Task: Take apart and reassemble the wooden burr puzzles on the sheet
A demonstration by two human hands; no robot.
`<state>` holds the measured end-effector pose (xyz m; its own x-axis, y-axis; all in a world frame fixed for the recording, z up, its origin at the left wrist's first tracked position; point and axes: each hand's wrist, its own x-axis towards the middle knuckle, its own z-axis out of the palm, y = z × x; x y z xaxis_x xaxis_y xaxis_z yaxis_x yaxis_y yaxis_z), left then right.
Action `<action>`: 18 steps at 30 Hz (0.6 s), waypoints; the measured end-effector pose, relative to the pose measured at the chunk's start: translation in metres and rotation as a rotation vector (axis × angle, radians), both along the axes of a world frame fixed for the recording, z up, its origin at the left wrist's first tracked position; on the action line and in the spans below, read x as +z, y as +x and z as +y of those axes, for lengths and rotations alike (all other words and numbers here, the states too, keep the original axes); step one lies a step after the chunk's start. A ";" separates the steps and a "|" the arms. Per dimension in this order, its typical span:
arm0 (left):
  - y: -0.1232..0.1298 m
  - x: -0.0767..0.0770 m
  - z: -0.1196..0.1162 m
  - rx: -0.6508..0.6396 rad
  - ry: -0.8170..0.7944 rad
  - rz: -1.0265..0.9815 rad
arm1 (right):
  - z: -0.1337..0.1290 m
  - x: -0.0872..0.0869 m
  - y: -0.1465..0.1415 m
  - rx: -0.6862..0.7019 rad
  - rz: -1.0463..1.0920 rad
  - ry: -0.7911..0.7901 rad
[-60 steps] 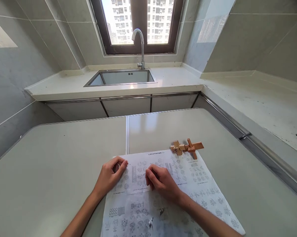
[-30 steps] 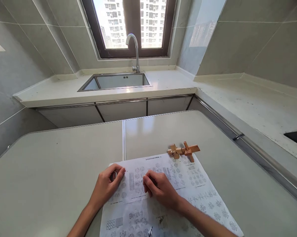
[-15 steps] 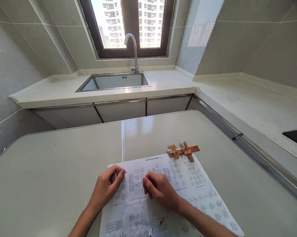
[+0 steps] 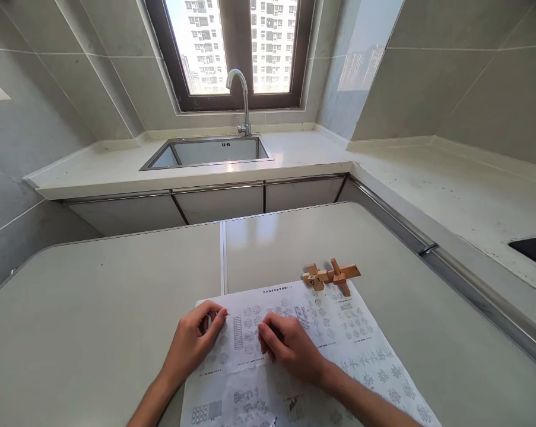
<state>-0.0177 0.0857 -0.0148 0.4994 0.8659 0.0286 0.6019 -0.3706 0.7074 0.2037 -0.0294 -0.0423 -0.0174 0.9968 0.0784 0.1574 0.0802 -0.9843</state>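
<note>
A white printed sheet (image 4: pixel 250 370) with small line drawings lies on the pale table. My left hand (image 4: pixel 199 333) rests at its upper left edge, fingers curled and thumb against the fingertips, with nothing visible in them. Over the middle of the sheet, my right hand (image 4: pixel 289 347) is loosely closed, its fingers curled in; nothing shows between them. Two small wooden interlocking pieces, a lighter one (image 4: pixel 314 277) and a browner one (image 4: pixel 342 276), stand side by side at the sheet's top right corner, touched by neither hand.
The table (image 4: pixel 116 302) has a seam running away from me. Beyond it are a counter (image 4: pixel 303 148) with a sink (image 4: pixel 214 151), a faucet (image 4: pixel 245 101) and a window. Another counter (image 4: pixel 450 184) runs along the right, with a dark opening at its edge.
The whole view has shifted slightly, so the room sits a little lower in the picture. Both hands and the wooden pieces keep their places on the sheet.
</note>
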 end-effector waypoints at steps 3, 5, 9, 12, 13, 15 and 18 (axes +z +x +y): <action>0.000 0.000 0.000 0.004 0.001 -0.003 | 0.000 0.001 0.000 -0.002 0.001 -0.002; 0.000 0.001 0.000 0.004 0.005 -0.004 | 0.000 0.003 -0.001 -0.003 0.002 -0.003; 0.001 0.004 0.000 0.003 0.008 0.001 | 0.000 0.005 -0.001 -0.001 0.005 -0.008; 0.001 0.004 0.000 0.006 0.007 0.001 | 0.000 0.004 -0.001 0.002 0.004 -0.010; 0.001 0.003 0.000 0.004 0.006 -0.001 | 0.000 0.003 -0.001 0.002 0.003 -0.010; 0.000 0.001 0.000 0.001 0.005 0.000 | 0.001 0.001 -0.001 0.002 0.002 -0.012; -0.002 -0.002 0.000 -0.002 0.004 0.004 | 0.001 0.000 -0.002 0.001 0.002 -0.015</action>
